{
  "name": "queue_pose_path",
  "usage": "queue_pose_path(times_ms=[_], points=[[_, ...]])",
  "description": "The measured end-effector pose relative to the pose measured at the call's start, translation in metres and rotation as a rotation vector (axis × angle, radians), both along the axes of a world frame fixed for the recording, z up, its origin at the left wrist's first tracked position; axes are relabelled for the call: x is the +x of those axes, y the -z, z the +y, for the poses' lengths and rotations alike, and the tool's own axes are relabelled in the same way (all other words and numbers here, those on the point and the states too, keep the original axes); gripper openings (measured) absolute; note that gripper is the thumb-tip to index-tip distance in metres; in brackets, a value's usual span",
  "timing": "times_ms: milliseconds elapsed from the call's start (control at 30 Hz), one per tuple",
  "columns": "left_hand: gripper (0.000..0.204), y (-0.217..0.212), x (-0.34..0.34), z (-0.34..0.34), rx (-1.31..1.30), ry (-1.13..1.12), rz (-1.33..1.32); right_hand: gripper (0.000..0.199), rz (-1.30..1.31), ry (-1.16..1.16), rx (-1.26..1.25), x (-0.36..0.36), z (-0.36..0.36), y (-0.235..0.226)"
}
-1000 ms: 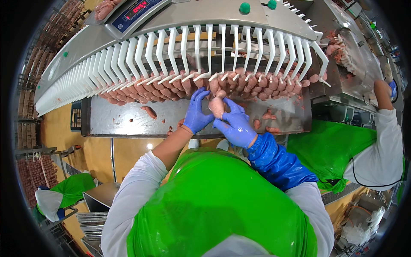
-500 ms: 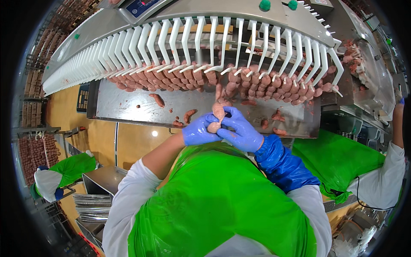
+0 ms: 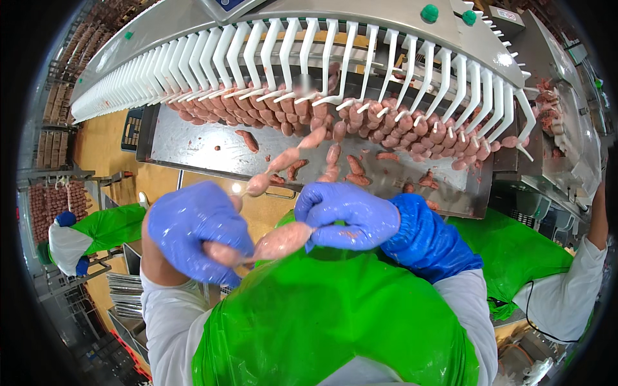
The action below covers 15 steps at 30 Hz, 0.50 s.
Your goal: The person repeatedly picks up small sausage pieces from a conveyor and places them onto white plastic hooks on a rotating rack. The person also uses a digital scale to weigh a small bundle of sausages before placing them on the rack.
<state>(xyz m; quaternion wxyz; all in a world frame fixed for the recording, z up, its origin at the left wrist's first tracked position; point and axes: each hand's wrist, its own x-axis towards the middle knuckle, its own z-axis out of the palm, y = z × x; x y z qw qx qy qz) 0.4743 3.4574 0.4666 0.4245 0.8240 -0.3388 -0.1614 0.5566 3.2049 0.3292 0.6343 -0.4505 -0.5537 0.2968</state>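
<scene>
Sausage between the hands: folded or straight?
Straight: the sausage spans the gap from the left hand to the right hand, with no fold showing along its visible length.

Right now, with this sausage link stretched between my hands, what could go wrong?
The casing might tear where the sausage link narrows beside the left hand, since the right hand grips its other end. Pulling the sausage strand that slants up from the left hand could drag hanging links off the white hooks. Another stretch of links hangs close to the right hand, so the two might tangle.
</scene>
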Motion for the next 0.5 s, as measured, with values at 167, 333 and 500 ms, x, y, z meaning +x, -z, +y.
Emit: queue_pose_path(times_ms=[167, 333, 500], points=[[0.025, 0.039, 0.014, 0.014, 0.072, -0.342, 0.432, 0.019, -0.234, 0.382, -0.057, 0.027, 0.01, -0.003], [0.027, 0.158, 0.046, 0.011, -0.309, -0.762, 0.671, 0.028, -0.471, 0.773, -0.469, 0.08, 0.042, 0.01], [0.038, 0.247, 0.089, -0.014, -0.471, -0.746, 0.67, 0.017, -0.929, 1.032, -0.754, 0.123, 0.068, 0.053]])
